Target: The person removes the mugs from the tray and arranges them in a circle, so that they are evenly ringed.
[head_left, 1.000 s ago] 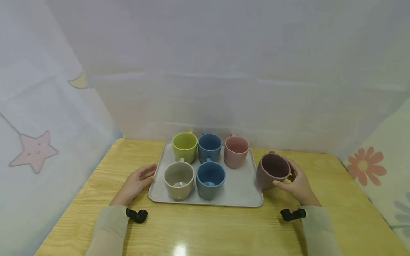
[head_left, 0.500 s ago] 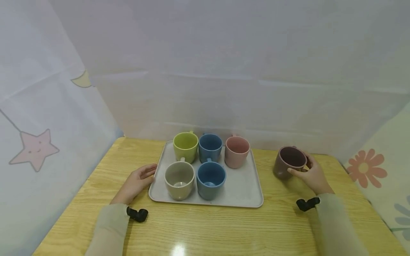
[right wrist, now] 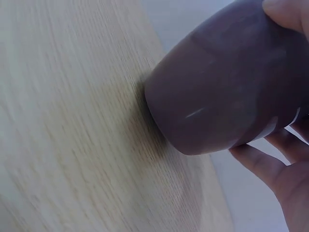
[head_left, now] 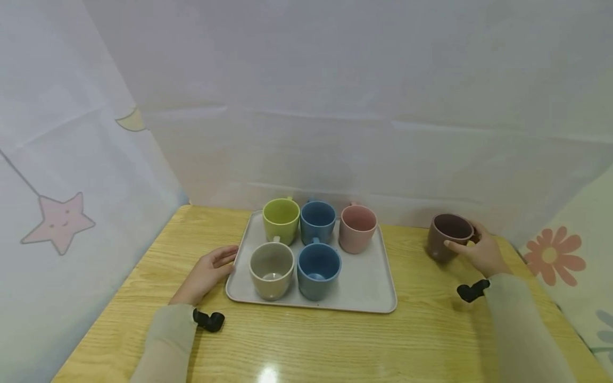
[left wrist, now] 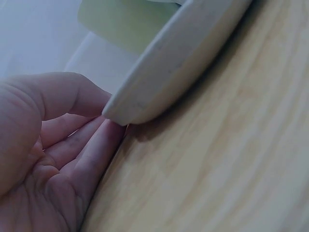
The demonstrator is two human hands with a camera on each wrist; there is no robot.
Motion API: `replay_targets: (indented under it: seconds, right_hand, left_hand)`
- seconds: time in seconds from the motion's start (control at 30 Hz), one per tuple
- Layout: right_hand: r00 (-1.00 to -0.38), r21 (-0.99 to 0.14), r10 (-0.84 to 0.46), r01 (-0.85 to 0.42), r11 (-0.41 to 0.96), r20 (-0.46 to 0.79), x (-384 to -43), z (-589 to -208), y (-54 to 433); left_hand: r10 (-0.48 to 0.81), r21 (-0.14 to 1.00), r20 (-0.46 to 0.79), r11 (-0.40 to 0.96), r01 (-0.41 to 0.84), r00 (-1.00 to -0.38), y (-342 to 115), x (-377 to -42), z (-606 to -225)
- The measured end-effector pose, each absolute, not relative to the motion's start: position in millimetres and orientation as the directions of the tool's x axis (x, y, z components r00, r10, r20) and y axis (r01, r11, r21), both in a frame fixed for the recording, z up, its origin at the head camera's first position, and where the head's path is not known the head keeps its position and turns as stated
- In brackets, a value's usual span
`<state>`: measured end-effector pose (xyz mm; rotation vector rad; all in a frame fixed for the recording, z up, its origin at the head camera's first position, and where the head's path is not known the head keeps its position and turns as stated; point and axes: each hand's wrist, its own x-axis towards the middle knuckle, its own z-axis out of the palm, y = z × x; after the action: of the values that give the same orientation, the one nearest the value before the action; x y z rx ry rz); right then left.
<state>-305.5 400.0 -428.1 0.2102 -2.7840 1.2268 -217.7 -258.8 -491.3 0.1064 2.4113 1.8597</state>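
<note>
My right hand (head_left: 483,253) grips a dark brown-purple mug (head_left: 441,248) at the right of the table, thumb on its near side and fingers round its handle side. In the right wrist view the mug's base (right wrist: 166,121) is close over the wood, with a dark shadow beside it. My left hand (head_left: 208,274) holds the left edge of a pale tray (head_left: 366,290); in the left wrist view its digits (left wrist: 91,96) pinch the rim (left wrist: 149,79) from above and below. On the tray stand a yellow-green mug (head_left: 281,229), a pink mug (head_left: 356,236), a cream mug (head_left: 271,279) and two blue mugs.
The back blue mug (head_left: 317,229) stands between the green and pink ones; the front blue mug (head_left: 318,284) is beside the cream one. A pale cloth (head_left: 335,106) hangs behind the wooden table (head_left: 306,346). Bare tray surface shows at its front right.
My right hand has carried the dark mug from the tray's right edge farther right and back over the table. The left hand stays at the tray's edge.
</note>
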Motion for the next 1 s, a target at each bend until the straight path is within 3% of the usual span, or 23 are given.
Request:
replay_targets:
  seconds: [0.4,0.7,1.0]
  right_hand:
    - [-0.987,-0.738,-0.118,-0.162,0.655,0.112,-314,-431,404]
    - [-0.986,-0.810,-0.137,-0.161,0.564,0.101,-318,-424,405]
    - [-0.978,-0.772,-0.202,-0.165,0.614,0.047,-317,-417,421]
  left_hand:
    - [0.120,0.968,-0.036,0.250,-0.005,-0.992,-256,-216,-493]
    - [0.109,0.963,-0.041,0.269,-0.010,-0.993,-257,-216,-490]
    - [0.107,0.963,-0.041,0.268,-0.011,-0.993,-258,-218,-491]
